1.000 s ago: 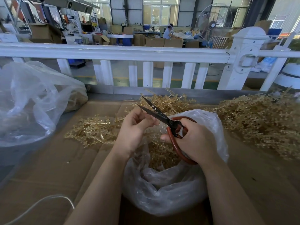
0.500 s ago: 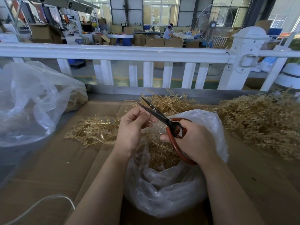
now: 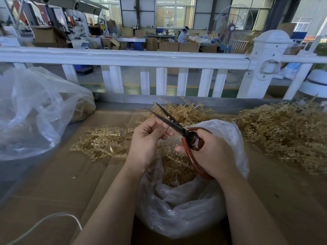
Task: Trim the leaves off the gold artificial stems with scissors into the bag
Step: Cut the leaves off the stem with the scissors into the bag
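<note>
Above the clear plastic bag (image 3: 185, 206) of gold clippings, my right hand (image 3: 210, 154) has parted the red-handled scissors (image 3: 178, 128) wider; my left hand (image 3: 148, 138) stays pinched near the blades, stem unseen, next snip ready.

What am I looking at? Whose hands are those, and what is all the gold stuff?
There is no machine here. A person wears a camera on the head, so you see their own two hands from above. The right hand holds scissors with red handles and open blades. The left hand has curled fingers beside the blades; what they pinch is too small to see. Below is a clear bag catching gold bits. Gold stems lie in heaps on brown cardboard. A bigger bag sits at the left, a white fence behind.
</note>
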